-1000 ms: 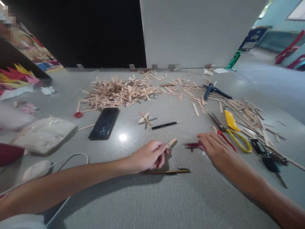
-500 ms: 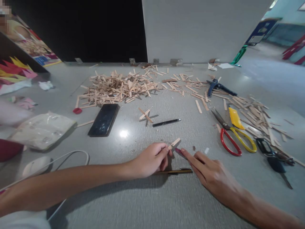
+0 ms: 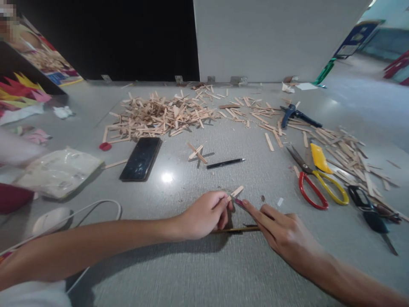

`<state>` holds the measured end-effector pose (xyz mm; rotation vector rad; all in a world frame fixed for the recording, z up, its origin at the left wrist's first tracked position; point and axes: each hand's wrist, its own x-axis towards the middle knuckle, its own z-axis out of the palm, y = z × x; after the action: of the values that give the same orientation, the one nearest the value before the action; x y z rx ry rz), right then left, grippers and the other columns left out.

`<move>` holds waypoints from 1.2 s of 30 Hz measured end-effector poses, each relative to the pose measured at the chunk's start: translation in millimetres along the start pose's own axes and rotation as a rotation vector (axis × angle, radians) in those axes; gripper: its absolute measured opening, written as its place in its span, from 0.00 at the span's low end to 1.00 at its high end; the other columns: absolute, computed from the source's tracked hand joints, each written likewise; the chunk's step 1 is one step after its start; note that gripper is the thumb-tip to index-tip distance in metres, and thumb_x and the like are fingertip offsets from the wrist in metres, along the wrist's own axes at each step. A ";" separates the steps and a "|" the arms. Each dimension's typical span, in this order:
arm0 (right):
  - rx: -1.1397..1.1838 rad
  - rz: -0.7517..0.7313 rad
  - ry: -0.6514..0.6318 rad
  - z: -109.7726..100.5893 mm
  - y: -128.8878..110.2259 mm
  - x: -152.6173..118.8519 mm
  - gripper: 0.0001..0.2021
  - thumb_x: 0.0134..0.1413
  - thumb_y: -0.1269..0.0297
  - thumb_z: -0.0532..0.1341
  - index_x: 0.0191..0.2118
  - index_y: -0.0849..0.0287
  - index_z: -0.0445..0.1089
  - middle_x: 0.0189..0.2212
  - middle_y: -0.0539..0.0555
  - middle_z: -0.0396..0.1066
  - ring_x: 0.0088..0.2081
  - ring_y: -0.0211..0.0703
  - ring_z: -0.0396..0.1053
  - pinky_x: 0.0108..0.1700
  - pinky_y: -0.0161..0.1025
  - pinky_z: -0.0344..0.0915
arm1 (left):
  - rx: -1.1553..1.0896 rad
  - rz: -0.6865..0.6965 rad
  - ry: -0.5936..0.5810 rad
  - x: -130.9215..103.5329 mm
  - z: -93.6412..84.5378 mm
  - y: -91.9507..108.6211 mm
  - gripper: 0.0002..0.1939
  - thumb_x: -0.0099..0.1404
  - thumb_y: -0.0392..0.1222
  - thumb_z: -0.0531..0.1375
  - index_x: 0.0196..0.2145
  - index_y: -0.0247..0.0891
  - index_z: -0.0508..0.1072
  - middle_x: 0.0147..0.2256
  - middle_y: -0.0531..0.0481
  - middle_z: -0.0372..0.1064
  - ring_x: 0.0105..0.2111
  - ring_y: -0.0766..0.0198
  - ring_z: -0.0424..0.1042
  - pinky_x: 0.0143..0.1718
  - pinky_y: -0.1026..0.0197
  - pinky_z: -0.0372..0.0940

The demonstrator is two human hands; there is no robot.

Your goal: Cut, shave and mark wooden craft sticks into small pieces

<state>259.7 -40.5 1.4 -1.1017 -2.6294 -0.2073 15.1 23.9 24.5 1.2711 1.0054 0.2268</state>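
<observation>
My left hand (image 3: 209,213) pinches a short piece of pale wooden craft stick (image 3: 237,191) between thumb and fingers, its free end pointing up and right. In my right hand (image 3: 277,224) is a slim craft knife (image 3: 240,202) with a purple-pink handle; the index finger lies stretched along it. The knife's thin tip meets the stick close to my left fingertips. Beneath both hands a thin brown strip (image 3: 238,230) lies across the table, its ends partly hidden. Beyond them are two crossed sticks (image 3: 197,152) and a black pen (image 3: 225,163).
A heap of wooden sticks (image 3: 162,113) spreads along the back. At right lie scissors (image 3: 308,170), a yellow packet (image 3: 320,157), a dark blue clamp-like tool (image 3: 297,114) and keys (image 3: 375,219). A phone (image 3: 141,159), plastic bag (image 3: 64,170) and white cable (image 3: 105,201) are at left.
The knife tip has moved slightly left, from beside the stick onto it. Both hands otherwise keep nearly the same place, and the view has shifted a little.
</observation>
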 end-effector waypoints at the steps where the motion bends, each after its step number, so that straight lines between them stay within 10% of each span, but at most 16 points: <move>1: -0.013 -0.010 -0.005 -0.2 0.1 -0.1 0.24 0.80 0.77 0.39 0.68 0.72 0.63 0.33 0.52 0.75 0.26 0.38 0.75 0.20 0.37 0.64 | -0.009 -0.001 -0.005 0.0 -0.4 -0.1 0.17 0.83 0.44 0.46 0.35 0.42 0.65 0.20 0.60 0.64 0.18 0.68 0.57 0.23 0.66 0.54; 8: -0.063 -0.013 -0.018 1.4 1.1 1.3 0.27 0.69 0.87 0.43 0.65 0.76 0.67 0.34 0.56 0.77 0.27 0.40 0.76 0.20 0.37 0.65 | -0.011 -0.010 -0.014 -1.9 -1.0 0.4 0.16 0.83 0.43 0.46 0.35 0.42 0.64 0.20 0.60 0.64 0.18 0.69 0.57 0.22 0.66 0.53; 21: 0.070 0.023 0.048 -0.3 3.5 4.9 0.29 0.77 0.80 0.46 0.78 0.65 0.51 0.35 0.52 0.81 0.31 0.39 0.80 0.22 0.36 0.68 | 0.019 0.034 0.027 0.0 0.4 -4.5 0.17 0.82 0.47 0.46 0.36 0.42 0.66 0.19 0.60 0.63 0.17 0.68 0.56 0.22 0.66 0.54; 36: 0.055 0.030 0.024 0.4 3.4 5.3 0.25 0.80 0.77 0.42 0.72 0.68 0.63 0.31 0.50 0.75 0.25 0.37 0.75 0.21 0.35 0.64 | 0.063 0.050 0.017 0.3 -1.0 -4.1 0.17 0.83 0.46 0.45 0.35 0.42 0.64 0.19 0.60 0.63 0.18 0.67 0.58 0.24 0.65 0.55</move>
<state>258.5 -34.5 2.8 -1.1126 -2.5799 -0.1398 13.0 23.4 20.9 1.3545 1.0030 0.2462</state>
